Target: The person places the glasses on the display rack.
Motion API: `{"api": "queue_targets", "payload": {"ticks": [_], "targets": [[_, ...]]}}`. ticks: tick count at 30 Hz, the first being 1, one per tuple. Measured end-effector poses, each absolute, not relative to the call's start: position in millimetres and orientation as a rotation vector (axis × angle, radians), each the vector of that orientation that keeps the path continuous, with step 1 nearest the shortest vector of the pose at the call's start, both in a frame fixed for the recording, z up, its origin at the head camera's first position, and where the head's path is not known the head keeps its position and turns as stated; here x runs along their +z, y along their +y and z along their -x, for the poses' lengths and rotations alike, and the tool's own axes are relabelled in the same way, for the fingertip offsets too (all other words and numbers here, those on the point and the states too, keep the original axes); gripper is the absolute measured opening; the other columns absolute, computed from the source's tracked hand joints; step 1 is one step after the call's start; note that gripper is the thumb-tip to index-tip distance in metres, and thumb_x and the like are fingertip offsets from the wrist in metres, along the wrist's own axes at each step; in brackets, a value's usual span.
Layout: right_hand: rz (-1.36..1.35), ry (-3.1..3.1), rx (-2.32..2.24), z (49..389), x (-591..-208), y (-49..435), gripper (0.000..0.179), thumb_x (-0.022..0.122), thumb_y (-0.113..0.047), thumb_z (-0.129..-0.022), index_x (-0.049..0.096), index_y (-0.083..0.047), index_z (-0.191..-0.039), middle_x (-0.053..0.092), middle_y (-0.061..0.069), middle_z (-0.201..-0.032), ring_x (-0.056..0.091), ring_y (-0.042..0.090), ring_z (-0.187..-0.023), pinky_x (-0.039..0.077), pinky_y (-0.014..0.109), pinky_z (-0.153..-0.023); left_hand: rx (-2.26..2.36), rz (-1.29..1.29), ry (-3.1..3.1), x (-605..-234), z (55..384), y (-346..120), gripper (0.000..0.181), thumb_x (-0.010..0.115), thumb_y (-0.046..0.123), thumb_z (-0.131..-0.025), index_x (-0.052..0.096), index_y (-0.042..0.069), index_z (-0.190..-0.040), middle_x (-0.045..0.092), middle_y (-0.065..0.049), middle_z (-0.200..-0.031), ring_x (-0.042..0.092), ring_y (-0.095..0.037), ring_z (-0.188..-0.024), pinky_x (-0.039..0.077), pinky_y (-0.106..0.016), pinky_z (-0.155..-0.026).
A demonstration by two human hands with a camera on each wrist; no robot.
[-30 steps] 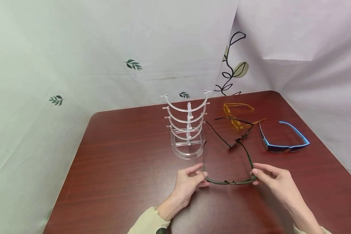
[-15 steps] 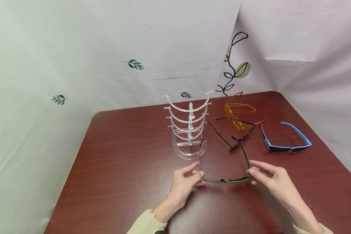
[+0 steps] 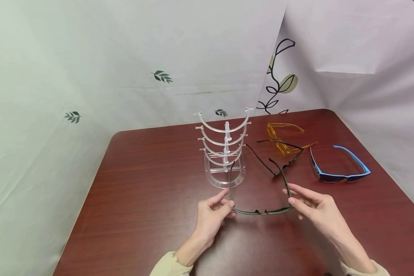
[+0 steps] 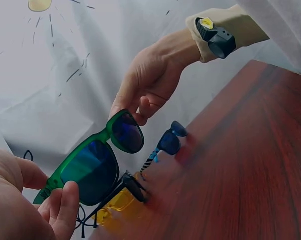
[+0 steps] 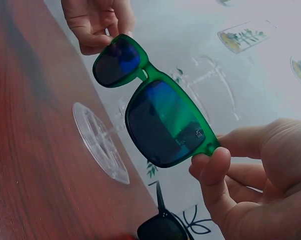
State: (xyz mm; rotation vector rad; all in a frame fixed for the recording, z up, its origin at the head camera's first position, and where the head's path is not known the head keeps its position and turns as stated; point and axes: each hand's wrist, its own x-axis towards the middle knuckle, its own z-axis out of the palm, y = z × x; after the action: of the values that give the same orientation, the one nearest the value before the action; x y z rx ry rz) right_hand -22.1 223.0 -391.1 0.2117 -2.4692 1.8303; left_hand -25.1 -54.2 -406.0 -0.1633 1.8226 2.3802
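Green-framed sunglasses (image 5: 165,120) with dark blue-green mirrored lenses are held between both hands, temples unfolded and pointing away from me. My left hand (image 3: 210,216) pinches the frame's left corner between thumb and fingers. At the other corner my right hand (image 3: 315,209) pinches the hinge area the same way. In the left wrist view the sunglasses (image 4: 93,167) show their lens fronts, raised above the table. Just beyond them in the head view stands a clear plastic eyewear stand (image 3: 226,153) with several curved tiers, bearing no glasses. The left temple tip overlaps its base in that view.
Black sunglasses (image 3: 279,170) lie unfolded right of the stand. Behind them are yellow sunglasses (image 3: 279,145), partly overlapped in view. Blue-framed sunglasses (image 3: 345,177) lie farther right. All rest on the reddish-brown table (image 3: 148,191). A pale patterned curtain (image 3: 124,69) hangs behind.
Both hands have shifted left with the green sunglasses, which now sit slightly higher in the head view and nearer the stand. The grip of each hand is kept. The other glasses stay put.
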Motion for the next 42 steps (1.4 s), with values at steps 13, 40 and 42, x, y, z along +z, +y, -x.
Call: {"api": "queue_targets", "payload": {"ticks": [13,40,42], "targets": [[-0.241,-2.368,1.957,25,-387,213,0.036,0.068,0.005,-0.091,0.064,0.005,-0.128,0.074,0.001,-0.108,0.055,0.014,-0.054,0.048,0.026,-0.048,2.376,0.18,1.898,-400,24,-63,0.049,0.071,-0.007,-0.084,0.061,-0.006,-0.132,0.071,-0.013,-0.084,0.068,-0.01,-0.06,0.028,-0.012,-0.04],[-0.28,-2.286,2.064,21,-365,194,0.038,0.068,0.007,-0.091,0.063,0.005,-0.128,0.073,0.007,-0.109,0.053,0.011,-0.054,0.043,0.031,-0.044,2.545,0.176,1.878,-375,3,-77,0.051,0.067,-0.014,-0.081,0.058,-0.012,-0.132,0.066,-0.008,-0.076,0.064,-0.014,-0.057,0.061,-0.03,-0.067],[-0.293,-2.276,2.072,20,-362,193,0.039,0.068,0.008,-0.091,0.062,0.006,-0.129,0.073,0.008,-0.109,0.052,0.011,-0.054,0.042,0.032,-0.043,2.556,0.152,1.883,-372,2,-78,0.051,0.068,-0.014,-0.082,0.057,-0.012,-0.132,0.066,-0.007,-0.076,0.064,-0.014,-0.058,0.061,-0.03,-0.067]]}}
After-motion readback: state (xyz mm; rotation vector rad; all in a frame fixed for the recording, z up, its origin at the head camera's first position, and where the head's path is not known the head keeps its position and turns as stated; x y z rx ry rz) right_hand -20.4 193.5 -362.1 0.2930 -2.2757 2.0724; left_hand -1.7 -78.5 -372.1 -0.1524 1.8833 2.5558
